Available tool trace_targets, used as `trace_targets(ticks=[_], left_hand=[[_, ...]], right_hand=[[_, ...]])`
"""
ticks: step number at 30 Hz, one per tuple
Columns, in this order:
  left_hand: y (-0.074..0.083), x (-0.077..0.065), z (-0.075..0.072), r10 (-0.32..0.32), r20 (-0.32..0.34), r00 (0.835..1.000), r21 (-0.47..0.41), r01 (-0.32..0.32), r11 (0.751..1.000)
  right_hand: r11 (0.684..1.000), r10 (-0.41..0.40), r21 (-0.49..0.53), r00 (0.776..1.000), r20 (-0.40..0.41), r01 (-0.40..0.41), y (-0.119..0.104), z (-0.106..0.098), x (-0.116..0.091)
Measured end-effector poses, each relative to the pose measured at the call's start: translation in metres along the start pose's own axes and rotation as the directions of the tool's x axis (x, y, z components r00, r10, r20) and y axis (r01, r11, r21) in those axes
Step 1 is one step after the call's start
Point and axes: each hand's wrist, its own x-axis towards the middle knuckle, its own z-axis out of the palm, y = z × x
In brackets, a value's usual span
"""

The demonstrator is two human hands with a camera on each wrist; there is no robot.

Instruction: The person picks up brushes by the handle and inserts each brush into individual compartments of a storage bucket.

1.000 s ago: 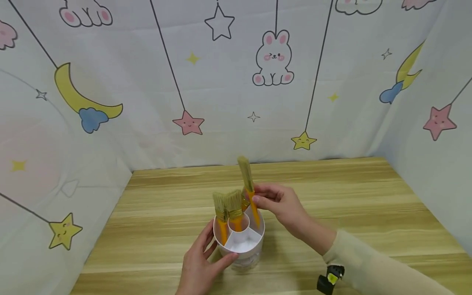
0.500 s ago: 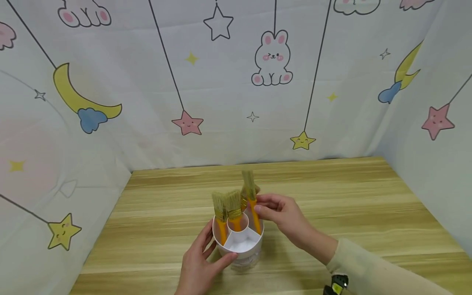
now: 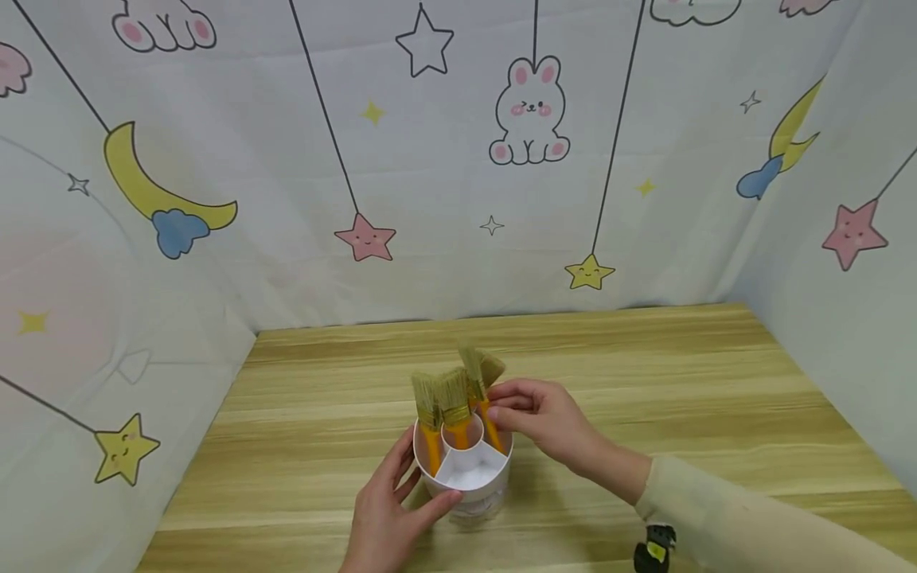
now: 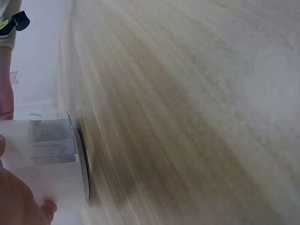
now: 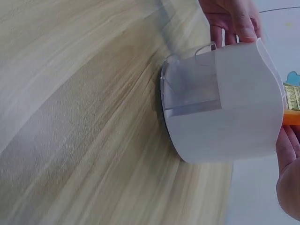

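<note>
A white round brush holder [image 3: 478, 492] with several compartments stands upright on the table. My left hand [image 3: 390, 509] grips it from the left, thumb at the front of the rim. Between the thumb and fingers of my right hand [image 3: 548, 418] is a paintbrush [image 3: 474, 370], bristles up and tilted left, its orange handle down inside the right-hand compartment. Another paintbrush [image 3: 492, 366] shows behind it. One flat paintbrush [image 3: 455, 394] is in the round middle compartment and one paintbrush [image 3: 426, 396] in the left one. In the right wrist view, an orange handle [image 5: 291, 117] rises beside my fingers.
The holder has a clear plastic front compartment [image 5: 192, 89], close to the wood-grain table [image 3: 322, 414]. A white cloth backdrop [image 3: 444, 183] with printed stars, moons and a rabbit surrounds the table at the back and sides. A small black device [image 3: 653, 549] hangs at the right wrist.
The right hand has lowered the paintbrush further into the right-hand compartment, and its bristles now lean more to the left. The left hand and the holder have stayed in place.
</note>
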Motion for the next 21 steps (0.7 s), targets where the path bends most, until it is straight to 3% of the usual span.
trace_targets(ticks=[11, 21], left_hand=[[0.0, 0.0, 0.0, 0.012, 0.0, 1.0, -0.005, -0.012, 1.0], [0.0, -0.001, 0.0, 0.009, 0.003, 1.0, -0.006, -0.009, 1.0]], right_hand=[[0.986, -0.06, -0.151, 0.995, 0.075, 0.071, -0.006, -0.005, 0.006], [0.97, 0.005, -0.241, 0.988, 0.155, 0.033, -0.015, -0.014, 0.007]])
